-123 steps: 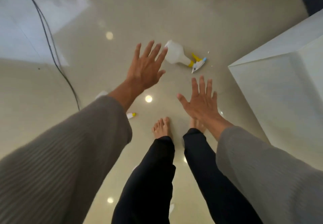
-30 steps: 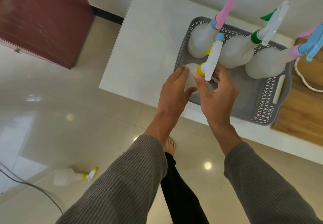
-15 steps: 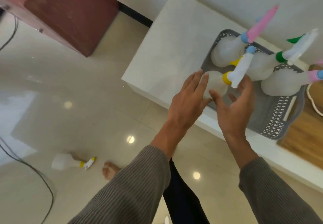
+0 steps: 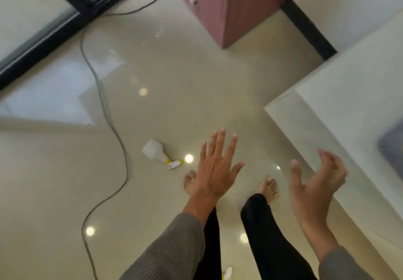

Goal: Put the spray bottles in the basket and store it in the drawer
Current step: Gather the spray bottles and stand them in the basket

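A white spray bottle point(image 4: 156, 151) with a yellow collar and white trigger lies on its side on the glossy floor, left of my feet. My left hand point(image 4: 214, 169) hovers open above the floor, fingers spread, just right of that bottle and apart from it. My right hand point(image 4: 316, 183) is open with curled fingers, empty, beside the white table. A blurred grey corner of the basket point(image 4: 391, 146) shows at the right edge on the table. Part of another yellow-and-white sprayer point(image 4: 226, 274) peeks out at the bottom between my legs.
The white table point(image 4: 340, 96) fills the right side. A pink-red cabinet point(image 4: 226, 7) with a small knob stands at the top. A grey cable point(image 4: 104, 109) snakes across the floor on the left. A dark-framed glass door point(image 4: 39, 24) is at the top left.
My view has swung from the table and basket down to the floor. Both hands have let go of the yellow-collared bottle left in the basket and now hang empty over the floor.
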A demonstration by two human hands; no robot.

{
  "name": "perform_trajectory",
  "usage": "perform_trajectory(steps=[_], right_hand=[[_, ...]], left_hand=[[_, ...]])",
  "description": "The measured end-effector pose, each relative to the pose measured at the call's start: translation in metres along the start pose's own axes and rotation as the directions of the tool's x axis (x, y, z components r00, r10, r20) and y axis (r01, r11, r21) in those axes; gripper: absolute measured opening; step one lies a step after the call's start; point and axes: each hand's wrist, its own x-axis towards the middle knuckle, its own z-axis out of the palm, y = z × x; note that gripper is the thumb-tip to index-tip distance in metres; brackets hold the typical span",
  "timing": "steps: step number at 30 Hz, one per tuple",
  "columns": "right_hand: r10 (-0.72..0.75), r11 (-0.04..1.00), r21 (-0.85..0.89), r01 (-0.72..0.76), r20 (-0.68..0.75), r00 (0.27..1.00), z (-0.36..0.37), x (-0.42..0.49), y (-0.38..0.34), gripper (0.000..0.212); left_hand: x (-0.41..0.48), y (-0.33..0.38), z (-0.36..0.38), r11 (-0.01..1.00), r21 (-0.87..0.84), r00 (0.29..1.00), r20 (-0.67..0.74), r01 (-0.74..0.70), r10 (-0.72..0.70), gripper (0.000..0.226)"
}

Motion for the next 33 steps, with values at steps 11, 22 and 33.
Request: perform_trajectory(steps=[11, 22, 33], right_hand=[[-0.072, 0.820, -0.385, 0.423, 0.663, 0.745, 0.165, -0.076, -0.058, 0.076], [0.097, 0.678, -0.393, 0.621, 0.886, 0.454, 0.353, -0.077, -0.042, 0.082], [0.023, 0.649, -0.272, 0.711, 0.941, 0.339, 0.484, -0.040, -0.001, 0.084]], left_hand=[[-0.082, -0.207, 0.013, 0.956, 0.132, 0.955, 0.103, 0.263, -0.277, 0.070], [-0.036, -0.301, 0.110, 0.872, 0.288, 0.870, 0.187, 0.395, -0.456, 0.075], [0.071, -0.401, 0.208, 0.838, 0.507, 0.906, 0.228, 0.202, -0.356, 0.109]])
